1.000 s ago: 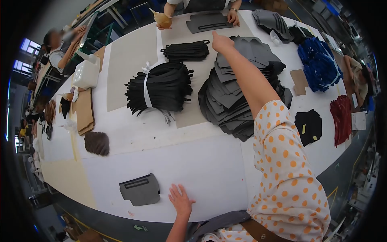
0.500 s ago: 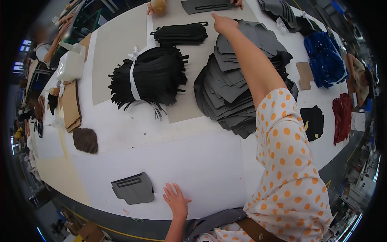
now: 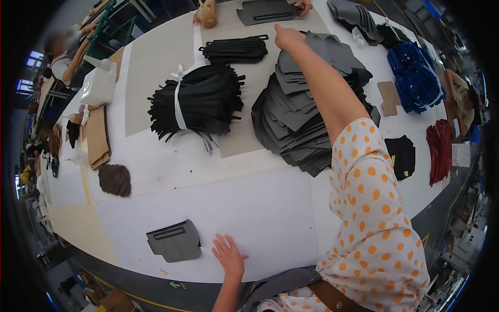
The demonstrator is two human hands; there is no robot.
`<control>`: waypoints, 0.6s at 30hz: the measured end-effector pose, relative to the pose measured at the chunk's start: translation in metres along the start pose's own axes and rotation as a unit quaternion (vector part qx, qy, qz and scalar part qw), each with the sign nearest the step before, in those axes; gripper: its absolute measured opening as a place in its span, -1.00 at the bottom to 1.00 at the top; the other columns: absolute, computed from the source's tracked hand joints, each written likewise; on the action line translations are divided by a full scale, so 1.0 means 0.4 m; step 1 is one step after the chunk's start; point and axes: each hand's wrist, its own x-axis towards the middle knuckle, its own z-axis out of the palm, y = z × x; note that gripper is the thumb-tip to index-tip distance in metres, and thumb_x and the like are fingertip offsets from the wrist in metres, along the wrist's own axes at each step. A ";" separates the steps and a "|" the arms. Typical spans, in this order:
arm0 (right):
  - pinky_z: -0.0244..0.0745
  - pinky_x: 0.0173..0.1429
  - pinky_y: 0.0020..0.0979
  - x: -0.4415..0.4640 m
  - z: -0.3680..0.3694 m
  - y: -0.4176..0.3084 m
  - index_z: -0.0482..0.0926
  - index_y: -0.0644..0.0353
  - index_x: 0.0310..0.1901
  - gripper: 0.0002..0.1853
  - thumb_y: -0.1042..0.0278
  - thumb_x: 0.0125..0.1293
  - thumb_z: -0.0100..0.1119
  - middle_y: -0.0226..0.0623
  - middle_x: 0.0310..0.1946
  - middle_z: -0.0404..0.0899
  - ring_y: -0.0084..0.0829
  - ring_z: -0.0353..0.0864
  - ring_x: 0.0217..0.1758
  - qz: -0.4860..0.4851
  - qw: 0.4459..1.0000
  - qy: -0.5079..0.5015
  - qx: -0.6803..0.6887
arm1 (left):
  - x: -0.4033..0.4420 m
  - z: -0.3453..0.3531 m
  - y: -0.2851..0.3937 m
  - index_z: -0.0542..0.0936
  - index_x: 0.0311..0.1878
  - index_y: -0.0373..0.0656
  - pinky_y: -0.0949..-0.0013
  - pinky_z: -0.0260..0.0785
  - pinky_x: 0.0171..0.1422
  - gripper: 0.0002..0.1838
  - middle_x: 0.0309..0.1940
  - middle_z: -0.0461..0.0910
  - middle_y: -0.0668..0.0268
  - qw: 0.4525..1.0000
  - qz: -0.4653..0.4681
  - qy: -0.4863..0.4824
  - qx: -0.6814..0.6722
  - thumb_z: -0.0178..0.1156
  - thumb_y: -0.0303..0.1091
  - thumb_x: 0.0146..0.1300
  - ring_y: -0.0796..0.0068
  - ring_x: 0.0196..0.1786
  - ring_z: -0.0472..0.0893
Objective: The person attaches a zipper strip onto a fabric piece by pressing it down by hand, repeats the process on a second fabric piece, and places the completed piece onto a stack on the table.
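Note:
My left hand (image 3: 230, 255) lies flat on the white tabletop with its fingers spread, just right of a grey cut panel (image 3: 175, 241) with a dark slotted strip along its top. My right arm reaches across to the far side, over a large stack of dark grey panels (image 3: 291, 112). At its end my right hand (image 3: 289, 38) points with the index finger stretched out, holding nothing. Just beyond that fingertip lies another grey panel (image 3: 267, 12) with a slot, touched at its right end by a co-worker's hand (image 3: 303, 6).
Black strips tied with white ribbon (image 3: 205, 101) lie left of the stack, below a smaller black strip bundle (image 3: 235, 49). A co-worker's other hand holds a brownish pot (image 3: 207, 18). A white jug (image 3: 97, 86) stands left; blue pieces (image 3: 416, 78) and red strips (image 3: 440, 151) lie right.
The whole view has shifted slightly, showing more of the far panel and brownish pot. My left hand stays flat beside the near panel, and my right hand still points at the far side.

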 end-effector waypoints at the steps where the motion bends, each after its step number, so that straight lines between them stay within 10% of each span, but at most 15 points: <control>1: 0.50 0.30 0.00 0.004 -0.001 0.004 0.26 -0.28 0.50 -0.45 0.23 0.48 -0.14 -0.19 0.29 0.58 -0.10 0.60 0.32 0.003 1.000 -0.001 -0.006 | -0.001 0.035 -0.015 0.13 0.54 -0.32 -0.33 0.04 0.54 0.35 0.57 -0.03 -0.30 1.000 0.005 0.004 0.000 0.70 -0.01 -0.31 -0.35 0.58 0.09; 8: 0.54 -0.01 0.16 -0.179 -0.015 -0.025 0.23 -0.13 0.50 -0.43 0.01 0.52 -0.04 0.06 -0.15 0.72 0.20 0.69 -0.06 -0.138 0.976 0.138 0.091 | 0.004 0.045 -0.019 0.10 0.56 -0.32 -0.37 -0.02 0.55 0.37 0.58 -0.08 -0.29 0.999 0.005 -0.014 -0.049 0.70 0.00 -0.28 -0.36 0.59 0.03; 18: 0.55 0.05 0.05 -1.223 0.267 -0.037 0.42 -0.07 0.37 -0.49 0.02 0.45 0.15 -0.07 -0.09 0.72 0.02 0.69 0.03 -0.356 0.850 -0.366 0.131 | 0.009 0.034 -0.023 0.07 0.57 -0.31 -0.38 -0.06 0.56 0.37 0.59 -0.10 -0.27 0.997 0.032 0.037 -0.059 0.69 -0.01 -0.24 -0.27 0.62 -0.01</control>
